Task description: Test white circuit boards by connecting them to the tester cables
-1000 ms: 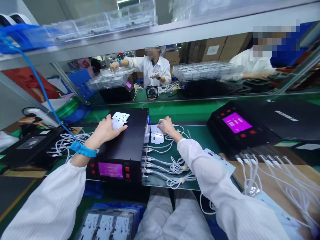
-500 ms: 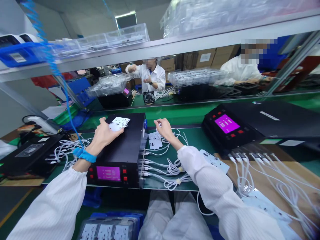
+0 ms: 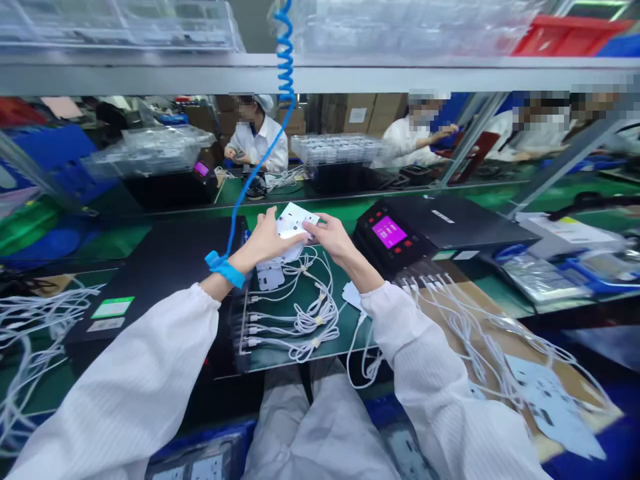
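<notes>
A white circuit board [image 3: 294, 219] with small dark parts is held up in front of me at the middle of the bench. My left hand [image 3: 267, 237] grips its left and near edge between thumb and fingers. On the right edge, my right hand [image 3: 333, 237] pinches the same board. A blue wrist strap [image 3: 225, 268] circles my left wrist, its coiled cord rising past the board. Below the hands lie more white boards [image 3: 271, 275], partly covered. Bundled white cables [image 3: 315, 317] run from the side of the black box [image 3: 165, 267] at my left.
Another black box with a lit magenta screen [image 3: 389, 232] stands at right, its cables crossing a cardboard sheet [image 3: 480, 320]. A metal shelf [image 3: 320, 75] spans overhead. Trays of boards [image 3: 207, 463] sit low by my legs. Co-workers in white coats [image 3: 267, 143] work across the bench.
My left hand has carried the board off the black box toward the right, and my right hand has taken hold of its other edge. The view has swung to the right.
</notes>
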`<state>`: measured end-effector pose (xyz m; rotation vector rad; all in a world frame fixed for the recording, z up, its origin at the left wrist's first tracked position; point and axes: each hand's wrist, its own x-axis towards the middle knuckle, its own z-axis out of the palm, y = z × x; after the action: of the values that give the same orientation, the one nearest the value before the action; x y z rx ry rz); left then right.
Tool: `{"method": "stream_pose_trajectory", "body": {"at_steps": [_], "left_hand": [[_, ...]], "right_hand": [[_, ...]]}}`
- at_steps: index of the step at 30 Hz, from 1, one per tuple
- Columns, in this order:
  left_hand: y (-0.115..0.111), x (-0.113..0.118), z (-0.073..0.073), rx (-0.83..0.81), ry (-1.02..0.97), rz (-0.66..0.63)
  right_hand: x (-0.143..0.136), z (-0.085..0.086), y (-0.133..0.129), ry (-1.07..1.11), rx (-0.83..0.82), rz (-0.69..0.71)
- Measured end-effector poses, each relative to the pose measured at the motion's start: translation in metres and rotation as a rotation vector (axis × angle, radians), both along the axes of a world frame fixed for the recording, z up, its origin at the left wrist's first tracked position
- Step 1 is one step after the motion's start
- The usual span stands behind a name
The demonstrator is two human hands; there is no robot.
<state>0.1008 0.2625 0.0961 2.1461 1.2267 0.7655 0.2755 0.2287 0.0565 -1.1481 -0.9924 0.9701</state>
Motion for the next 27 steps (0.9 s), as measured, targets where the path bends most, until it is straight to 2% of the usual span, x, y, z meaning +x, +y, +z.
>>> {"method": "stream_pose_trajectory", "body": {"at_steps": [2, 4, 5, 7, 9, 11, 16, 21, 27], "left_hand": [[0.009, 0.008, -0.005, -0.237, -0.060, -0.049], [0.015, 0.012, -0.013, -0.359, -0.087, -0.098], [0.017, 0.013, -0.018, -0.379, -0.095, -0.109], [0.020, 0.011, -0.026, -0.407, -0.115, -0.092], [0.022, 0.008, -0.031, -0.411, -0.129, -0.041], [0.024, 0.005, -0.033, -0.405, -0.144, 0.015], [0.025, 0.004, -0.030, -0.400, -0.190, 0.063], [0.023, 0.005, -0.030, -0.379, -0.206, 0.079], [0.024, 0.005, -0.029, -0.365, -0.200, 0.087]], "right_hand": [[0.008, -0.013, -0.004, 0.001, -0.023, -0.007], [0.015, -0.026, -0.005, -0.058, -0.040, 0.003], [0.019, -0.033, -0.005, -0.125, -0.048, -0.001], [0.031, -0.046, -0.005, -0.396, -0.111, -0.071], [0.047, -0.061, -0.003, -0.716, -0.239, -0.190], [0.061, -0.078, -0.001, -0.922, -0.385, -0.250], [0.077, -0.112, 0.007, -1.045, -0.550, -0.182], [0.077, -0.123, 0.017, -1.089, -0.584, -0.169], [0.074, -0.120, 0.006, -1.081, -0.544, -0.235]]}}
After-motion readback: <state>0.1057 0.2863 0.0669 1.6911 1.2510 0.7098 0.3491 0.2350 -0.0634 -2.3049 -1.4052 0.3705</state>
